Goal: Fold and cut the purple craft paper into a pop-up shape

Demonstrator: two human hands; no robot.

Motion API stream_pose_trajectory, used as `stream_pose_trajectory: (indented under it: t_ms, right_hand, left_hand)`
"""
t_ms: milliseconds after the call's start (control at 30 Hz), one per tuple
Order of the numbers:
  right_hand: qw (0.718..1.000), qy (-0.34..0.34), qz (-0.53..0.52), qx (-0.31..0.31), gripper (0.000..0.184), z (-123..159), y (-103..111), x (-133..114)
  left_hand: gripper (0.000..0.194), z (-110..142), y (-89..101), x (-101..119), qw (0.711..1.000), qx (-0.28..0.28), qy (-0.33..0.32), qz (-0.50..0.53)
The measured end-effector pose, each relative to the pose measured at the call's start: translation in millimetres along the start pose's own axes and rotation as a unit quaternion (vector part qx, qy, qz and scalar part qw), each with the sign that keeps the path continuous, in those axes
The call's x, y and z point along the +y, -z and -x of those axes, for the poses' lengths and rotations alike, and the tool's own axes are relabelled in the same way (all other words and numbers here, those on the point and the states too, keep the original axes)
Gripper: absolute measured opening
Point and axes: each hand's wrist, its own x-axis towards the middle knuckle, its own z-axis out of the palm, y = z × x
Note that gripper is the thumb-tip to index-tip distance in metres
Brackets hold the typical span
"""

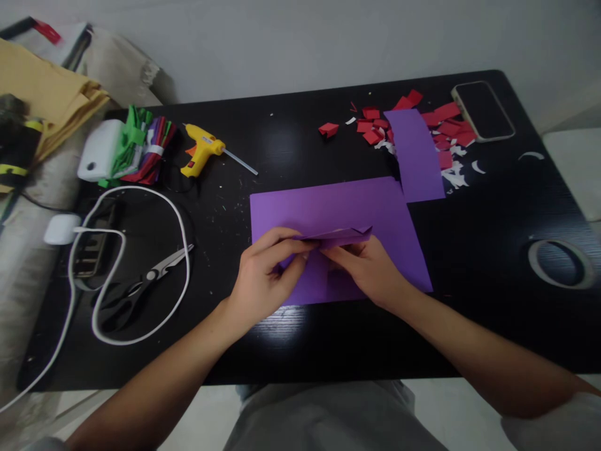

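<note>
Both hands grip a folded strip of purple paper (345, 236) above the tabletop. My left hand (270, 266) pinches its left end between thumb and fingers. My right hand (364, 266) is closed on its right part from below, with some fingers hidden behind the paper. Under them lies a larger purple sheet (323, 200), flat on the black table. A separate purple piece (416, 156) with a curved edge lies at the sheet's upper right, partly over red paper scraps (451, 128).
A yellow glue gun (201, 147) lies at the back left beside bundled coloured strips (141, 147). Black-handled scissors (150, 279) rest inside a loop of white cable (181, 216). At the right are a phone (483, 111) and a tape ring (561, 264).
</note>
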Motion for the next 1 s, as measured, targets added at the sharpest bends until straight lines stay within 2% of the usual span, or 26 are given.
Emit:
stream_pose_trajectory:
  t_ms: [100,267,400,467,600,733,833,1000]
  right_hand:
    - [1.0,0.006,0.027,-0.004,0.012,0.9,1.2,-3.9]
    - [0.998,0.041,0.044,-0.018,0.018,0.8,0.9,-5.5]
    - [0.997,0.069,0.037,-0.024,0.007,0.1,-1.4,-1.7]
    - [0.995,0.089,0.051,-0.016,0.008,0.7,-2.2,-0.8]
    - [0.984,0.104,0.14,0.032,0.011,3.6,-2.2,-4.4]
    - [0.973,0.113,0.197,0.048,0.009,6.0,-1.6,-10.1]
    - [0.969,0.124,0.21,0.043,0.009,7.2,-2.4,-11.2]
    - [0.965,0.148,0.211,0.038,0.013,9.4,-4.1,-7.5]
  left_hand:
    - [0.022,0.0,0.8,-0.2,1.0,-0.003,-0.01,-0.014]
    - [0.023,0.4,1.3,0.3,0.999,0.0,-0.029,-0.038]
    - [0.025,0.6,0.5,0.9,0.998,-0.002,-0.038,-0.047]
    - [0.025,0.5,0.1,1.1,0.998,-0.001,-0.041,-0.05]
    - [0.021,1.3,-0.5,1.6,0.997,0.006,-0.05,-0.053]
    - [0.016,4.6,-3.0,2.2,0.998,0.032,-0.002,-0.048]
    - [0.023,6.4,-5.2,2.8,0.998,0.046,0.051,-0.011]
    - [0.03,5.7,-5.1,3.9,0.996,0.017,0.087,0.025]
